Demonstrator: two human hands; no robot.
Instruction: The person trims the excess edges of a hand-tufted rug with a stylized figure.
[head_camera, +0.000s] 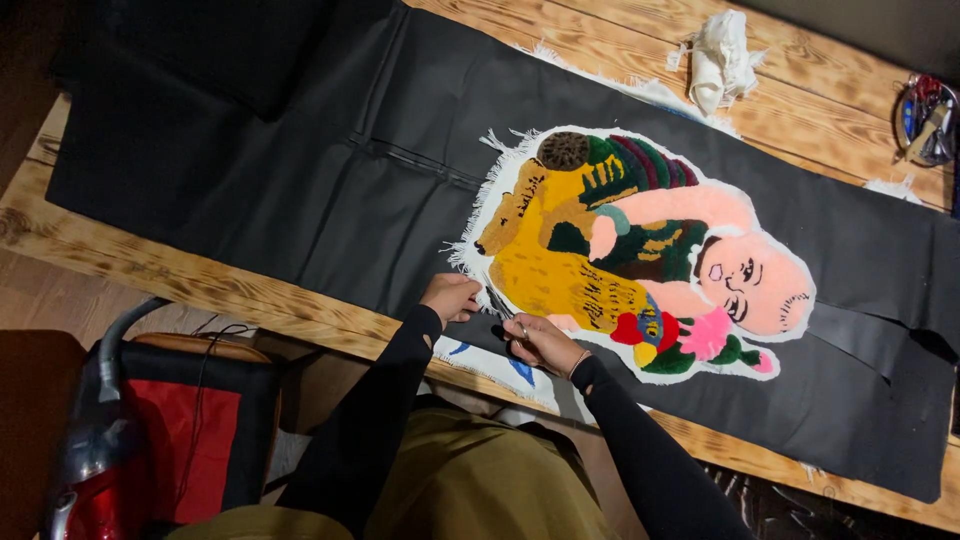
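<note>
1. I watch from above: the multicoloured tufted rug piece with a pink face, yellow body and white fringed backing (625, 255) lies flat on a long black sheet (300, 180) spread over the pale, scorched-grain wooden worktop (200, 285), its lower-left edge right at my hands
2. Risk, as I judge it: the slim metal scissors (498, 303) sit against the fringe beside the yellow pile, so a slip could nick the tufts or cut the black sheet beneath; the loose backing could also bunch up if it is pinched unevenly
3. My left hand (452, 298) rests knuckles-up at the rug's frayed edge, its grip pinched on the white backing as far as I can tell
4. My right hand (542, 343) lies just beside it, wrist bent inward, its grip clenched around the scissors
5. Both black sleeves (640, 450) reach forward from my lap
6. A crumpled white cloth (718, 58) lies well apart at the far edge
</note>
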